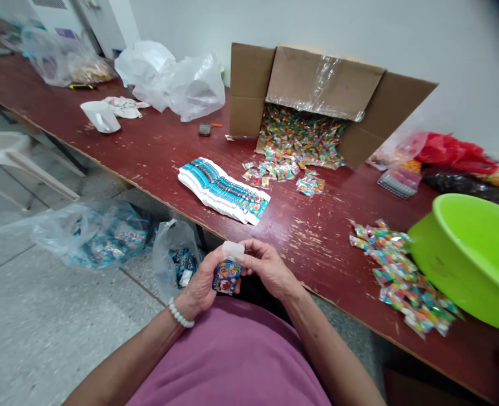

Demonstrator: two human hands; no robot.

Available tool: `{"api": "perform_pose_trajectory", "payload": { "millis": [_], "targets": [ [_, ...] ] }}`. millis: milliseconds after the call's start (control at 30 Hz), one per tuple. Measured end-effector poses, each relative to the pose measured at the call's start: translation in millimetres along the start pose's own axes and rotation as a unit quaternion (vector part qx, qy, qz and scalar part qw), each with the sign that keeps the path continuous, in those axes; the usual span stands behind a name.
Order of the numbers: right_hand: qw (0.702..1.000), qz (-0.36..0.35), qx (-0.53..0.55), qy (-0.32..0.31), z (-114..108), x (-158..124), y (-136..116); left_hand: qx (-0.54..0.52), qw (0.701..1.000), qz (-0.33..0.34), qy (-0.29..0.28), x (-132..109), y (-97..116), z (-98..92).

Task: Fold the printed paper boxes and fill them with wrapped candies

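My left hand (206,277) is closed around a small blue printed candy box (228,276), held upright just off the table's front edge. At the top of the box a white flap (233,248) stands up. My right hand (267,265) pinches the box near that flap from the other side. Beyond my hands lies a fanned stack of flat blue-and-white boxes (221,189) on the table. Small clear packets of colourful candy (274,171) are scattered behind the stack, in front of a cardboard box (325,84) on its side, full of such packets.
A green basin (456,248) stands at the right beside a pile of candy packets (405,276). Bags of blue boxes (114,237) sit on the floor at left, near a white plastic stool (10,146). A white mug (100,117) and plastic bags (177,79) are on the table (160,163).
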State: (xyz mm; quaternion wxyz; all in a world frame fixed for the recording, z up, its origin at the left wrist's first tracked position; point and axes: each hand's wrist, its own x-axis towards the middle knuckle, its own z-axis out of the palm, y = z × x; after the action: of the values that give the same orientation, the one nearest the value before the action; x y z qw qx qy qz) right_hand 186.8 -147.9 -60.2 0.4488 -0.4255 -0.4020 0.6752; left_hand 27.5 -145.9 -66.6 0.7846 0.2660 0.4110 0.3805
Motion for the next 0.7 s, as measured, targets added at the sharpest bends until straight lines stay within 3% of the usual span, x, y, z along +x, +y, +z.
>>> {"api": "perform_pose_trajectory", "payload": {
  "millis": [100, 200, 300, 433, 633, 700],
  "targets": [
    [0.997, -0.050, -0.035, 0.051, 6.9, 0.5, 0.5, 0.024, 0.999, 0.009, -0.025, -1.3, 3.8, 0.6],
    [0.978, -0.138, -0.122, 0.092, 9.7, -4.3, 2.0, 0.010, 0.998, -0.029, -0.047, -0.4, 11.6, 1.0],
    [0.937, -0.225, -0.259, 0.069, 5.2, -10.6, 1.6, -0.025, 0.995, -0.085, -0.050, 1.5, 19.3, 2.5],
    [0.884, -0.279, -0.373, 0.031, -4.2, -13.2, -5.1, -0.027, 0.996, -0.081, -0.031, 1.9, 23.0, 6.6],
    [0.872, -0.317, -0.373, 0.015, -4.7, -12.1, -10.5, -0.013, 0.999, -0.039, -0.001, 3.1, 23.1, 9.7],
    [0.884, -0.308, -0.349, 0.024, -2.5, -11.6, -8.0, -0.011, 0.999, -0.039, -0.003, 4.6, 23.1, 9.6]
  ]
}}
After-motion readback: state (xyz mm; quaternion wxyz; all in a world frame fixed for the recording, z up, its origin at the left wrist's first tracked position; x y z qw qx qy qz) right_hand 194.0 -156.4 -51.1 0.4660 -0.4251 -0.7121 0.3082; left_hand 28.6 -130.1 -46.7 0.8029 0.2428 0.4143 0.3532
